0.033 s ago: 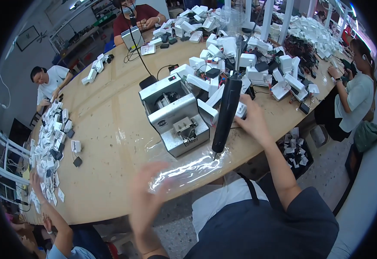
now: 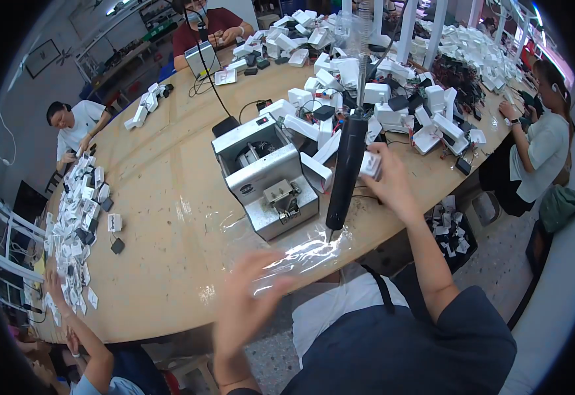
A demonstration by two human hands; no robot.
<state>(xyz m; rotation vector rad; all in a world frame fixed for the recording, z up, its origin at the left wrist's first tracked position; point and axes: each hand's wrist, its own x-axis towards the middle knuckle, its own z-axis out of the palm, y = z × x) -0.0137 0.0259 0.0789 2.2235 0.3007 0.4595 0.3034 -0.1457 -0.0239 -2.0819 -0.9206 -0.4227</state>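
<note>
My right hand (image 2: 392, 187) is closed round a small white plastic casing (image 2: 370, 164) just right of the hanging screwdriver. My left hand (image 2: 251, 299) is blurred, thumb and fingers apart with nothing between them, over the near table edge. Between my hands, a black electric screwdriver (image 2: 348, 174) hangs on a coil spring, its bit pointing down at a clear plastic sheet (image 2: 307, 253) on the table. Left of it stands a grey metal machine (image 2: 267, 178) with an open top and a small metal fixture on its front.
White casings with wires and black boxes heap up behind (image 2: 392, 112). Another pile of white parts (image 2: 80, 217) lies at the left, beside a lone white piece with a black box (image 2: 117, 247). Co-workers sit around the table. A dark bin of white pieces (image 2: 452, 227) stands below right.
My left hand has moved rightward and slightly down, toward the screwdriver. The casing in my right hand shows more of its face. The screwdriver's lower end has swung slightly right.
</note>
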